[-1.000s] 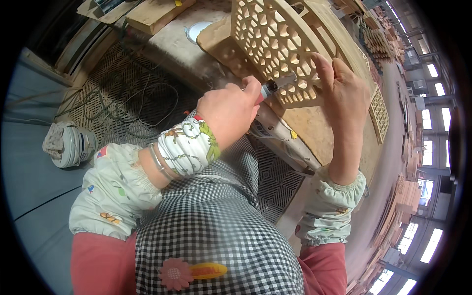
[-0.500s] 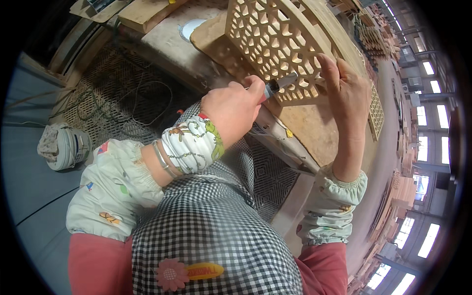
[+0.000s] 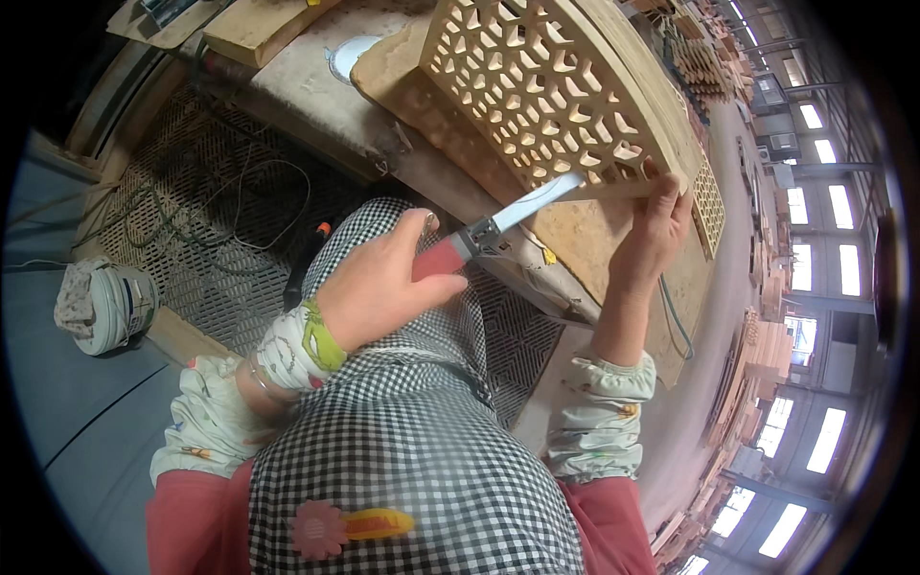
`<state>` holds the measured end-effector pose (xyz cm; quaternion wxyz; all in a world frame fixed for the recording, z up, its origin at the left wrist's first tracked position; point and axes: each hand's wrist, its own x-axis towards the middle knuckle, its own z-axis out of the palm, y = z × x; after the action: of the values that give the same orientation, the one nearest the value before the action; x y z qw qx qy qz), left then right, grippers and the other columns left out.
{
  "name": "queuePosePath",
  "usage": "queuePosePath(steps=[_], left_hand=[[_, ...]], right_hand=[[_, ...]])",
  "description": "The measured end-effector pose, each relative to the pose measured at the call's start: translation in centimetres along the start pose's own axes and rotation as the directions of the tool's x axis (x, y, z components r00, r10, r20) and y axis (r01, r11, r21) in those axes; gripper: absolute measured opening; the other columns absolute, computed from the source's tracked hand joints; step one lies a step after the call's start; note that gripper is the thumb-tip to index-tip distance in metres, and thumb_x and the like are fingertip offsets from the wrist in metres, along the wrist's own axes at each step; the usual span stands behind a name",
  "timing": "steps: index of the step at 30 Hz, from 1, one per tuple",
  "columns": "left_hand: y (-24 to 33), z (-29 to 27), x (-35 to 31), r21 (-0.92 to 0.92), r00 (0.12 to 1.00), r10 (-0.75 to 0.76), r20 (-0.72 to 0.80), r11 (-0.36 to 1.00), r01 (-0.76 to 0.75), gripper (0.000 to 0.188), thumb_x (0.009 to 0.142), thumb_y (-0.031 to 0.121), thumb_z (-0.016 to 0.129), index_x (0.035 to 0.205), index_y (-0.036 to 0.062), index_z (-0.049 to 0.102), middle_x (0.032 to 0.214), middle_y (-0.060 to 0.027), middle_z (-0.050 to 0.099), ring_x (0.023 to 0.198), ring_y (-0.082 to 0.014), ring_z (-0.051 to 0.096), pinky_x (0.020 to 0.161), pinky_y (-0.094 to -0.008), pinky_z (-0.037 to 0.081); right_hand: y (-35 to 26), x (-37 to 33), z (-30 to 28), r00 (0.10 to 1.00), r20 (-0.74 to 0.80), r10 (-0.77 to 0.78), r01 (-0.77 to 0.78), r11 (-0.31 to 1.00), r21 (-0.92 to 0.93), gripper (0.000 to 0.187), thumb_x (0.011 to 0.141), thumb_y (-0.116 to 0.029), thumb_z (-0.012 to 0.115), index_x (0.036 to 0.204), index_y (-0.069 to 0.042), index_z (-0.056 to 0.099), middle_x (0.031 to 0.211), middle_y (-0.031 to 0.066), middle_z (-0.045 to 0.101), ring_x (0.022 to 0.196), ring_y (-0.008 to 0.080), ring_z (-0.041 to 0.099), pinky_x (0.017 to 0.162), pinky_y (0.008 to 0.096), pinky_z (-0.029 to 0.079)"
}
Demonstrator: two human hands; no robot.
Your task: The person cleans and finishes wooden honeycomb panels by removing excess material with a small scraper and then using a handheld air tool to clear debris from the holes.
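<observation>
A red-handled tool with a long, flat, pale blade (image 3: 541, 199) lies in my left hand (image 3: 376, 285), whose fingers wrap round the handle. Its blade points up and right, and the tip overlaps the lower edge of a wooden lattice panel (image 3: 546, 101); whether they touch I cannot tell. The panel stands tilted on edge, pierced by many angular holes. My right hand (image 3: 655, 228) grips its lower right corner, thumb and fingers closed on the wood. Under the panel lies a brown board (image 3: 575, 235) on the workbench.
Another lattice piece (image 3: 710, 206) shows behind the panel. A white bucket (image 3: 123, 305) stands on the left, near loose cables (image 3: 235, 206) on a patterned mat. On the bench are a wooden block (image 3: 254, 34) and a pale round disc (image 3: 347, 59). Stacked timber (image 3: 743, 383) lines the right.
My left hand has drawn back down and left with the tool, away from the lattice. My right hand has lowered from beside the panel's face to its lower corner. The view has shifted slightly.
</observation>
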<state>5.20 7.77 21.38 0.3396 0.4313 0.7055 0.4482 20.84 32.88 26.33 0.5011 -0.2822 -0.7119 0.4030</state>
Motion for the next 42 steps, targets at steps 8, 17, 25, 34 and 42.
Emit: queuePosePath(steps=[8, 17, 25, 34, 42], left_hand=[[1.3, -0.5, 0.2, 0.274, 0.990, 0.066, -0.128, 0.961, -0.028, 0.049, 0.092, 0.029, 0.066, 0.130, 0.0039, 0.048, 0.095, -0.0246, 0.069, 0.082, -0.0423, 0.069, 0.070, -0.0479, 0.055], [2.8, 0.2, 1.2, 0.452, 0.991, 0.052, -0.121, 0.892, 0.009, 0.044, 0.092, 0.032, 0.066, 0.122, 0.0060, 0.045, 0.087, -0.0205, 0.068, 0.074, -0.0420, 0.069, 0.062, -0.0497, 0.056], [3.9, 1.1, 2.5, 0.573, 0.974, 0.121, -0.191, 0.819, 0.011, 0.042, 0.092, 0.033, 0.068, 0.117, 0.0071, 0.045, 0.078, -0.0169, 0.066, 0.067, -0.0381, 0.069, 0.056, -0.0461, 0.058], [3.3, 1.0, 3.0, 0.603, 0.971, 0.114, -0.209, 0.797, 0.036, 0.041, 0.092, 0.032, 0.068, 0.115, 0.0067, 0.045, 0.078, -0.0173, 0.067, 0.067, -0.0383, 0.070, 0.056, -0.0463, 0.058], [2.7, 1.0, 2.3, 0.533, 0.988, 0.067, -0.139, 0.846, 0.017, 0.041, 0.092, 0.031, 0.068, 0.113, 0.0056, 0.045, 0.079, -0.0173, 0.067, 0.068, -0.0389, 0.069, 0.059, -0.0465, 0.058]], right_hand=[[-0.9, -3.0, 2.2, 0.994, -0.003, -0.113, 0.113, 0.994, 0.001, 0.033, 0.108, -0.034, 0.050, 0.121, -0.003, 0.052, 0.111, 0.0078, 0.066, 0.104, 0.0126, 0.059, 0.097, 0.0274, 0.045], [-1.1, -3.9, 2.0, 0.986, 0.039, -0.165, 0.168, 0.983, -0.079, 0.032, 0.107, -0.033, 0.054, 0.119, -0.004, 0.054, 0.107, 0.0055, 0.065, 0.099, 0.0098, 0.058, 0.090, 0.0251, 0.047], [-0.6, -4.4, 2.2, 0.985, -0.014, -0.171, 0.169, 0.982, -0.080, 0.035, 0.105, -0.035, 0.057, 0.115, -0.002, 0.055, 0.100, 0.0043, 0.065, 0.094, 0.0099, 0.059, 0.086, 0.0242, 0.048], [0.0, -4.5, 1.9, 0.977, -0.001, -0.213, 0.212, 0.969, -0.125, 0.032, 0.106, -0.032, 0.056, 0.115, -0.001, 0.055, 0.100, 0.0044, 0.065, 0.093, 0.0102, 0.059, 0.085, 0.0243, 0.048], [-0.3, -4.1, 2.3, 0.968, 0.028, -0.248, 0.250, 0.960, -0.124, 0.031, 0.106, -0.031, 0.056, 0.115, -0.002, 0.055, 0.101, 0.0033, 0.061, 0.093, 0.0094, 0.057, 0.085, 0.0234, 0.047]])
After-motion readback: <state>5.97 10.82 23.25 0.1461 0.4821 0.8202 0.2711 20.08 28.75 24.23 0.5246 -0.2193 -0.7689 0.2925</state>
